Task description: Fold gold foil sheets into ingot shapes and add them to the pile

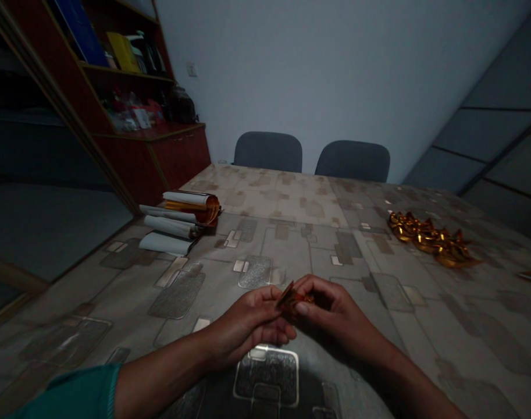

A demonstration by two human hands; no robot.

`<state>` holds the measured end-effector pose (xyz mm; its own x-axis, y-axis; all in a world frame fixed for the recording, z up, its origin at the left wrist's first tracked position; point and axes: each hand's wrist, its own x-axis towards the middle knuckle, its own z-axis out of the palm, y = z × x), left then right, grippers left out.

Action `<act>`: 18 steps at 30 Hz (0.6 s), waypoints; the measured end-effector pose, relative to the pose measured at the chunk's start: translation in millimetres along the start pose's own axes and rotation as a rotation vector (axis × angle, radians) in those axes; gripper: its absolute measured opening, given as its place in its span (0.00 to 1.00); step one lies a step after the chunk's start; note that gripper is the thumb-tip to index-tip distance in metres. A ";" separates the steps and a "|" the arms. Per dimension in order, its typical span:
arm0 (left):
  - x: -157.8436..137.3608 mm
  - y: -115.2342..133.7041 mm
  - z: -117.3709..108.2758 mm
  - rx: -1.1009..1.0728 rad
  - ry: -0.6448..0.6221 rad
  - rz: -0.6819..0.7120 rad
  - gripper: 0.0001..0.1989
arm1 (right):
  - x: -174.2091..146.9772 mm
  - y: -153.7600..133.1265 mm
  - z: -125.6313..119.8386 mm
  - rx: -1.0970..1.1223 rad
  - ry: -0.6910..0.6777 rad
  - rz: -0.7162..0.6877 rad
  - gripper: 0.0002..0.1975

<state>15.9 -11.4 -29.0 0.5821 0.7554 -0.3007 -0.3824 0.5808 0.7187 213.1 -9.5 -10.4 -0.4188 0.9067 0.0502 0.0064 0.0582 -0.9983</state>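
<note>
Both forearms (169, 364) slant inward over the patterned tabletop (291, 247). The left hand (254, 320), its palm turned partly up, and the right hand (332, 305), its knuckles arched, meet at a small coppery foil piece (288, 299); the fingers (271, 333) of both pinch it between them.

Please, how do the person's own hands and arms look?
The left hand and right hand are bare: no gloves, rings or watch show. The left forearm emerges from a teal sleeve with a stitched-looking hem; no sleeve shows on the right forearm.
</note>
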 end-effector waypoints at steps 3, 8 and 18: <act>0.1 1.8 -1.9 0.184 0.108 0.219 0.17 | 0.6 6.1 -1.4 -0.046 0.093 0.080 0.06; 1.5 1.6 -1.9 0.336 0.191 0.273 0.17 | -0.8 6.0 3.3 -0.209 0.092 0.071 0.04; 0.8 3.1 1.3 0.272 0.269 0.225 0.19 | -3.9 -1.8 11.5 -0.402 0.181 -0.028 0.02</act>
<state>16.2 -9.4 -26.2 0.2845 0.9270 -0.2443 -0.2544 0.3187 0.9131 204.2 -18.0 -9.2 -0.2584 0.9589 0.1175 0.3650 0.2095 -0.9071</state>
